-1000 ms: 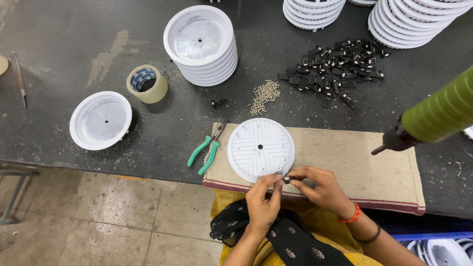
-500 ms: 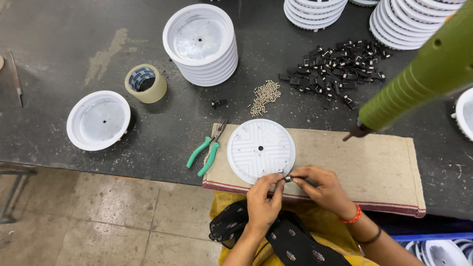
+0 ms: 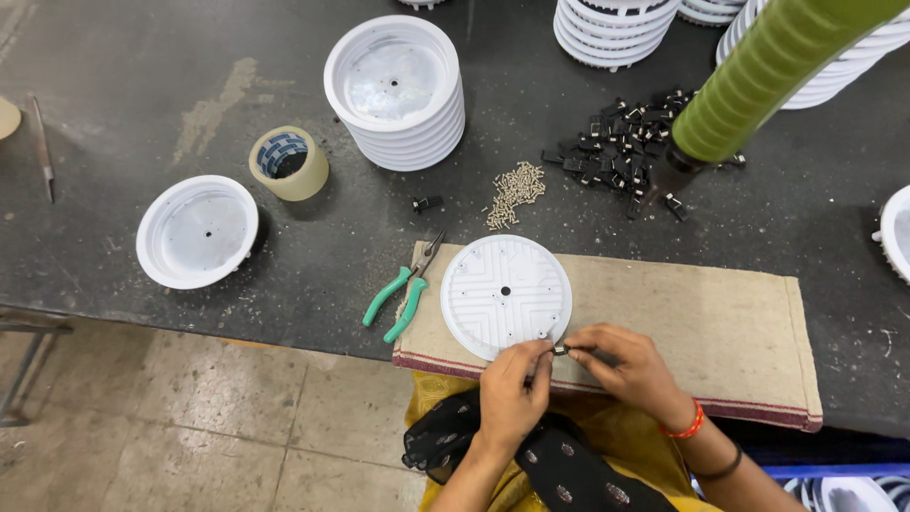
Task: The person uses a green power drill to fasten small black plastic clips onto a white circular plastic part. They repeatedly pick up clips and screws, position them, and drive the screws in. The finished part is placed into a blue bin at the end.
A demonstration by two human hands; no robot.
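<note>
A white round disc (image 3: 505, 294) with ribbed lines and a centre hole lies on a beige cloth mat (image 3: 701, 313) at the table's near edge. My left hand (image 3: 512, 393) and my right hand (image 3: 630, 365) meet at the disc's near rim, pinching a small black clip (image 3: 560, 349) between their fingertips. The clip touches or sits just at the rim. My right wrist wears a red bangle. A green-handled screwdriver tool (image 3: 758, 76) hangs over the table at the upper right, apart from both hands.
Green-handled pliers (image 3: 403, 289) lie left of the disc. Small screws (image 3: 515, 192) and black clips (image 3: 626, 152) are piled behind it. White housings (image 3: 398, 85) are stacked at the back, one white housing (image 3: 196, 230) sits at left, beside a tape roll (image 3: 289, 161).
The hanging green tool has swung left and lower across the upper right. Both hands stay at the disc's near rim with the clip.
</note>
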